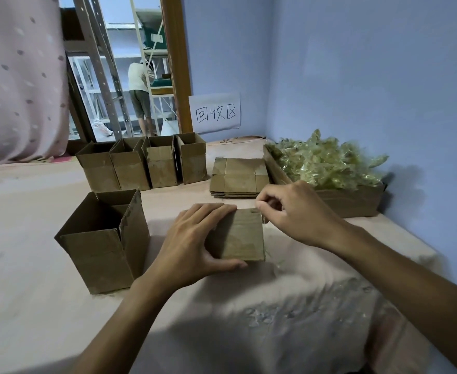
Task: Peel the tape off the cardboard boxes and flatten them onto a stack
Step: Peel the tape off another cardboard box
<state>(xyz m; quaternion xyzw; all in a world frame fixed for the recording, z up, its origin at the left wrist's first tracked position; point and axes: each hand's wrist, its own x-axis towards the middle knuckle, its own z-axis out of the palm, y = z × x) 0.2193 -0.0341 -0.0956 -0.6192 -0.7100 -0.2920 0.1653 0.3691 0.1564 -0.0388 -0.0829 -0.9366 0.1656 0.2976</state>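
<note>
Meanwhile, the left hand (195, 238) grips a seemingly light, stiff cardboard box (242, 236) as the right hand (294, 209) pinches flimsy-looking tape (259, 210) at its far corner.

The small dull-brown cardboard box (240, 236), the row of open brown cardboard boxes (141, 168) and the flat brown cardboard stack (238, 176) are all tan with paler scuffed patches. The heap of crumpled clear tape (327, 163) is glossy yellow-green. The cloth-covered table (33, 306) is pale pink with a faded grey flower print, the hanging pink fabric curtain (19, 76) has grey and white spots, the plain painted wall (356, 76) is periwinkle blue, and the white paper sign (215, 113) bears black handwritten characters.
</note>
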